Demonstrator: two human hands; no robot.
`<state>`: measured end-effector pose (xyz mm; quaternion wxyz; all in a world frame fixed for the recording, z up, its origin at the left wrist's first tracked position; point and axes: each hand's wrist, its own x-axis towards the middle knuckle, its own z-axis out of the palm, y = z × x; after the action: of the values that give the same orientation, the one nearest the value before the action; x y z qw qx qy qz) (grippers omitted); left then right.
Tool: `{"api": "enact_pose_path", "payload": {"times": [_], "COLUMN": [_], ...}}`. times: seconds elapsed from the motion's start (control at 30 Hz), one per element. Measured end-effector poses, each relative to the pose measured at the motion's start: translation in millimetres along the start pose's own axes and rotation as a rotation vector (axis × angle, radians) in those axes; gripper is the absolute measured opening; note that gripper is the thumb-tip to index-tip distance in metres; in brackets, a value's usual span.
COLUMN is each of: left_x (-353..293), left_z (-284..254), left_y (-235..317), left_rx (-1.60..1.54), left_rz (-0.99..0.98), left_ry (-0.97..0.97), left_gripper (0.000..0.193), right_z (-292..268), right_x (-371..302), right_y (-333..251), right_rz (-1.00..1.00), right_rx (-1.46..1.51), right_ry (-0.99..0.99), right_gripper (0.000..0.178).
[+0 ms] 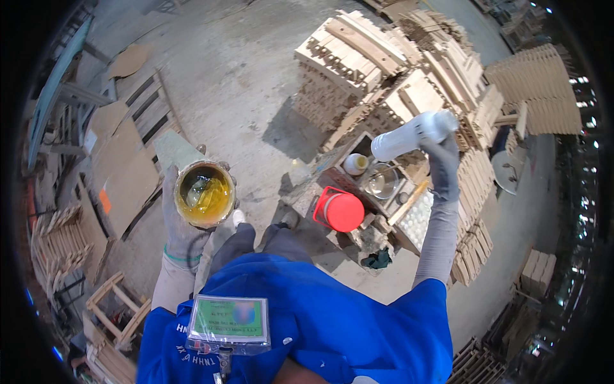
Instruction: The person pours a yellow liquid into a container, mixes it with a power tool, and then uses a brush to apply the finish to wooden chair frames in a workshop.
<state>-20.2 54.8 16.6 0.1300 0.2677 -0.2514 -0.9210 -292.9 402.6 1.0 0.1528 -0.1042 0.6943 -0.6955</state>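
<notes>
Person's L hand [180,232], in a pale grey glove, is wrapped round a round, open cup w/ a dirty pale rim [192,181], mouth facing up; clear yellow liquid [216,200] shows inside, depth can't be told. Fingers are curled round the cup's side, thumb placement hard to make out. R hand [442,160], also grey-gloved, is up and out to the other side, closed round one end of a white, semi-clear plastic bottle [400,141]; bottle lies nearly sideways, tilted, its far end pointing back twd the L hand. Hand & that end are blurred, so exact finger spacing & which end has the opening can't be told. Cup and bottle are well apart, no stream btwn them. Below the bottle, L of the R hand: an open wooden box w/ compartments [350,185], holding a small white bottle w/ a yellowish top [355,165] and a clear round plastic tub [381,182]. Btwn the two hands, lower than the bottle, is a bright red plastic bucket [344,212]. Beyond the R hand, tall stacks of pale cut wood [348,61]. Step in hand, as judged: handling liquid, cup & bottle both held up. Next move would call for a level cup, a firm R grip and a careful eye on the bottle's tilt.
</notes>
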Motion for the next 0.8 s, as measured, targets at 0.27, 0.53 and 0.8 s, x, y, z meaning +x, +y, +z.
{"api": "enact_pose_path", "payload": {"times": [0.27, 0.53, 0.8], "left_x": [-3, -20, -43], "left_z": [8, 8, -6], "left_y": [10, 58, 93], "left_rx": [0.228, -0.121, -0.182], "left_rz": [0.136, -0.211, -0.208], "left_ry": [-0.391, -0.587, -0.549], "left_gripper": [0.049, 0.049, 0.042], "right_z": [113, 208, 271], "right_x": [-98, -145, -173], "right_y": [-132, -151, -168], "right_rz": [-0.358, -1.159, -1.447], "right_rx": [0.140, -1.309, -1.653], "right_ry": [0.094, 0.320, 0.390], "right_gripper": [0.061, 0.065, 0.051]}}
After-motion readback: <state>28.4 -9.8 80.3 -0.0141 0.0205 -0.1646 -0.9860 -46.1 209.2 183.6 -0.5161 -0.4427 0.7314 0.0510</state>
